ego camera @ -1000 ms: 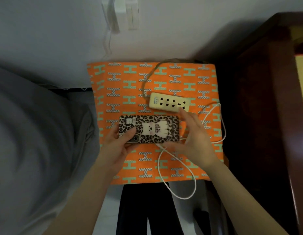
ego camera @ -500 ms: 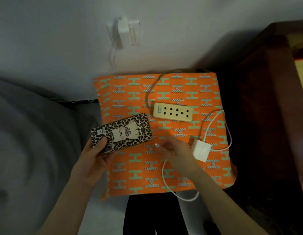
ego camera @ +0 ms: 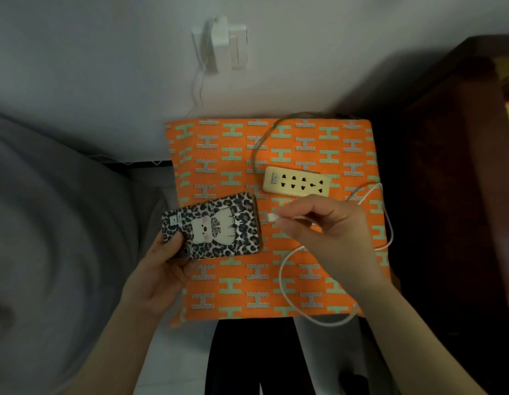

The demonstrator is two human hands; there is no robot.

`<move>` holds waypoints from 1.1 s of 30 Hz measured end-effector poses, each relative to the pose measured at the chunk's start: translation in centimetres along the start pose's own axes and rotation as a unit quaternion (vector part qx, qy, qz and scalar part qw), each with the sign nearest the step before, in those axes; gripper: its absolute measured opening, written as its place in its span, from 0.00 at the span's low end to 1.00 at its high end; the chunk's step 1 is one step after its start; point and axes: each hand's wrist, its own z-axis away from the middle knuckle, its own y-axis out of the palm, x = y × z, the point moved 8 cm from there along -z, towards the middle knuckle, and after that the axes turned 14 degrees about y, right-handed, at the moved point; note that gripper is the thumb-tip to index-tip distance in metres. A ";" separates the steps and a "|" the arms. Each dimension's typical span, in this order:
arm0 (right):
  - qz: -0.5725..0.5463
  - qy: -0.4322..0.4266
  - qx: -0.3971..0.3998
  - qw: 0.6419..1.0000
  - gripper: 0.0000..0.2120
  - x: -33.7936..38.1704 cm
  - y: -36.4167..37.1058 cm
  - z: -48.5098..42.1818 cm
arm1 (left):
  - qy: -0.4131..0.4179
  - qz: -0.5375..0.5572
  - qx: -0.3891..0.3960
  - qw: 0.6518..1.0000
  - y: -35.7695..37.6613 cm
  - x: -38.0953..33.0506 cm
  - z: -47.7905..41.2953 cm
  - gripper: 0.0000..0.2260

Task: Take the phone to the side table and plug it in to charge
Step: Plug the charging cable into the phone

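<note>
The phone (ego camera: 216, 228), in a leopard-print case with a cartoon bear, is held face down in my left hand (ego camera: 162, 269) above the left edge of the side table (ego camera: 236, 297), which wears an orange cloth with green H marks. My right hand (ego camera: 324, 226) pinches the white plug of the charging cable (ego camera: 284, 269) and points it at the phone's right end, a small gap apart. The cable loops off the table's front edge and runs back up along the right side. A cream power strip (ego camera: 297, 182) lies just behind my right hand.
A white wall socket with an adapter (ego camera: 222, 44) is on the wall behind the table. A grey bed cover (ego camera: 48, 223) fills the left. A dark wooden cabinet (ego camera: 452, 195) stands on the right. Dark trouser legs (ego camera: 247, 360) show below the table.
My right hand picked up the cable's plug end and brought it level with the phone's right end. The white charger block seen on the table half a second ago is hidden behind my right hand.
</note>
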 end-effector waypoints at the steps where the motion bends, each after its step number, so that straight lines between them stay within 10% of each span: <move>1: 0.020 -0.008 -0.005 1.000 0.08 0.0 0.2 0.1 | 0.000 -0.003 0.003 1.000 0.0 0.0 0.1 0.13; 15: 0.232 -0.122 -0.061 0.963 0.08 0.5 0.5 1.0 | -0.003 -0.045 -0.010 0.999 -0.6 0.2 0.9 0.21; 33: 0.160 -0.090 -0.040 0.982 0.08 -1.2 0.8 0.6 | -0.009 -0.039 -0.010 0.999 -0.9 0.6 1.3 0.18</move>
